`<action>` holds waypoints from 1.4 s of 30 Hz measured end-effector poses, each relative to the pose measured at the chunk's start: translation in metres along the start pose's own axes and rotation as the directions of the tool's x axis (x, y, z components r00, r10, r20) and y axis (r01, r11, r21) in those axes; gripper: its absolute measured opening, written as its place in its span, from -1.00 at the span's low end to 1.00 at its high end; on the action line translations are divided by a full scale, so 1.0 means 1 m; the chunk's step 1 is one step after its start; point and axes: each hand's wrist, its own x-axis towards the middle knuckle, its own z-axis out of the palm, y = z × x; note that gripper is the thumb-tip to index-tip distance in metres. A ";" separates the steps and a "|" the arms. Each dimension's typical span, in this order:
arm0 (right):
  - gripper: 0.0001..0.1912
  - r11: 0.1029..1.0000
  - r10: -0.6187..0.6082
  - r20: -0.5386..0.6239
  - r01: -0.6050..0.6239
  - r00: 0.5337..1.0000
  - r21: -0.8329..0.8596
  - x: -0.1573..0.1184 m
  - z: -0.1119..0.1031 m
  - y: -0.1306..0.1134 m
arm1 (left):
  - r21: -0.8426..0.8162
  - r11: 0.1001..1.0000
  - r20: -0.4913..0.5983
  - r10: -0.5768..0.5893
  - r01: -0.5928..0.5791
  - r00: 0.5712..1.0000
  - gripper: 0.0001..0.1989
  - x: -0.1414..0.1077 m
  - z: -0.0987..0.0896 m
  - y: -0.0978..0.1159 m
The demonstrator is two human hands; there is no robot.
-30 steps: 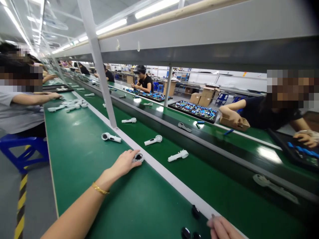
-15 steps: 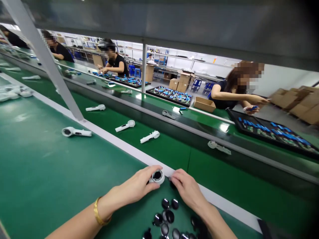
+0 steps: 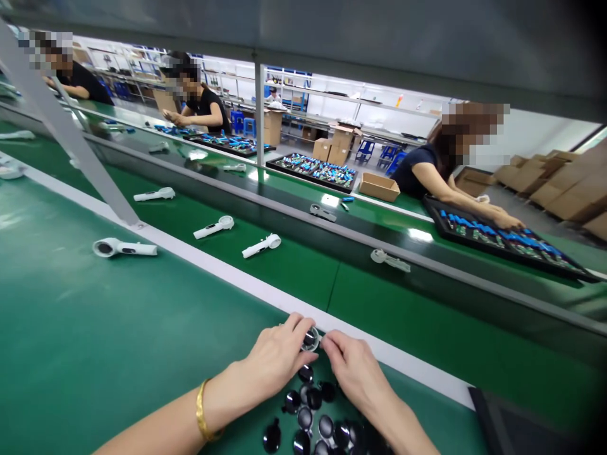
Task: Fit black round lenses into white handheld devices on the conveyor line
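The round, white-rimmed part is held near glossy black discs.

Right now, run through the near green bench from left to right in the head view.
White ring-headed handle → gold bracelet → left hand → ring-shaped part it holds → right hand → flat black object at lower right.

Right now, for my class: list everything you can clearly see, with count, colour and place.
Glossy round discs: over a dozen, black, near green bench
Ring-headed plastic piece: one, pale, held just beyond the discs
Slim ring-headed plastic handles: at least five, white, near bench and green belt
Flat trays of blue parts: three, black, far side
Open cardboard box: one, brown, between trays
Plastic stools: several, blue, background
Closed cartons: several, brown, background
Co-workers: at least three, dark tops, far side
Left hand: one, bare, gripping the piece
Right hand: one, bare, at the piece's edge
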 end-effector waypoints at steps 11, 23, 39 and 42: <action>-0.69 0.887 -0.011 0.048 0.032 0.999 -0.460 0.014 0.000 -0.021 | -0.002 1.000 -0.039 0.005 -0.005 0.999 -0.69 0.001 0.013 -0.001; -0.71 0.987 -0.127 0.196 0.144 0.972 -0.077 0.036 -0.011 0.001 | 0.016 0.996 -0.089 0.089 -0.088 0.992 -0.73 0.002 0.022 -0.007; -0.66 0.907 -0.418 0.193 0.420 0.888 0.034 -0.016 -0.024 0.001 | 0.037 0.987 -0.049 0.161 -0.159 0.986 -0.49 0.000 0.014 -0.007; -0.60 0.950 -0.311 0.145 0.302 0.939 0.082 -0.022 -0.025 0.007 | 0.099 0.974 -0.034 0.210 -0.206 0.977 -0.45 -0.003 0.008 -0.005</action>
